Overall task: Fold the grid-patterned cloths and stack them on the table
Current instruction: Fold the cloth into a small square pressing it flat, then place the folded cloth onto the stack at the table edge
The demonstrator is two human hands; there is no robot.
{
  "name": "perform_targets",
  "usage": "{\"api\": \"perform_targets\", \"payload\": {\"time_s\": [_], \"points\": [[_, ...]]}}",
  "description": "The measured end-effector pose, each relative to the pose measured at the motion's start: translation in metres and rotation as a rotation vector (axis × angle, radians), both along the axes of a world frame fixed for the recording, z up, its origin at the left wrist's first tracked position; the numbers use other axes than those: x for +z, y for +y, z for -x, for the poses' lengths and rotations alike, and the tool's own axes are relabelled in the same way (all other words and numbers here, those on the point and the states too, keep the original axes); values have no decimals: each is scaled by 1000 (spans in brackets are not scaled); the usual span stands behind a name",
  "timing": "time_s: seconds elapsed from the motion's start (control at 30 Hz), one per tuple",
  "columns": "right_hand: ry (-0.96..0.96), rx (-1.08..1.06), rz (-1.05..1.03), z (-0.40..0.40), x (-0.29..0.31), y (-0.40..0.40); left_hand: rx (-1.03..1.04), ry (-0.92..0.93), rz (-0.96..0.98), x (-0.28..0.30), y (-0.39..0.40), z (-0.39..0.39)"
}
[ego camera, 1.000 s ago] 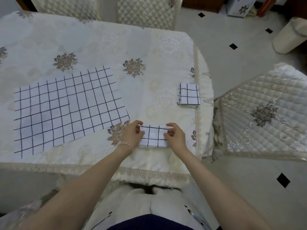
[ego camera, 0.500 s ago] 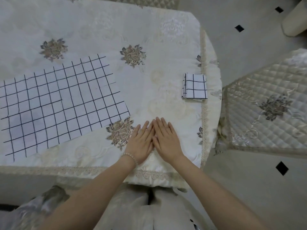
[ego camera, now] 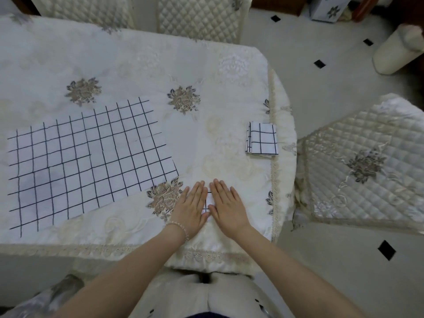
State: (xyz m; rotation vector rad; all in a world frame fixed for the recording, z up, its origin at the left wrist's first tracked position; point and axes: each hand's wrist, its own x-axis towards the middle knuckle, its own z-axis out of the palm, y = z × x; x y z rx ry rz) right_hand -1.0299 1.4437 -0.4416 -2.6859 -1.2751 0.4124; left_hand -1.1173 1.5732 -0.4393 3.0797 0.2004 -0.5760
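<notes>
A small folded grid-patterned cloth [ego camera: 207, 203] lies near the table's front edge, almost wholly hidden; only a strip shows between my hands. My left hand [ego camera: 192, 207] and my right hand [ego camera: 227, 205] lie flat side by side on it, fingers straight, pressing down. Another folded grid cloth [ego camera: 262, 140] sits by the table's right edge, apart from my hands. Unfolded grid cloths [ego camera: 87, 161] lie spread and overlapping on the left half of the table.
The table [ego camera: 142, 70] wears a cream floral tablecloth with a lace hem. Quilted chairs stand at the far side [ego camera: 197, 17] and at the right [ego camera: 367, 166]. A pale bin [ego camera: 397, 53] lies on the tiled floor.
One second ago both hands pinched the folded cloth's ends. They then flattened onto it, and now they press it with a narrow gap between them.
</notes>
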Motion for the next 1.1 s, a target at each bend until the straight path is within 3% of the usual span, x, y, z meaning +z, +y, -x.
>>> {"api": "perform_targets", "payload": {"time_s": [0.17,0.37,0.47,0.7,0.8,0.93,1.03,1.1], "points": [[48,-42,53,-26,28,10,-28,26,-56,13,-3,-5],[397,-143,24,-62,44,3,-8,46,20,35,-1,-14],[573,-387,-174,-90,57,-17,61,-69,117,42,4,-23],[774,-1120,-762,-166,71,-46,241,-173,285,58,-4,-59],[658,-1201,-887,-193,76,-47,267,-193,310,57,-9,-69],[232,-1010,-996,-209,96,-45,292,-180,318,51,-15,-74],[-35,-726,-762,-207,89,-34,310,-163,330,48,-21,-77],[-85,-556,-509,-202,69,-21,320,-146,334,47,-23,-81]]}}
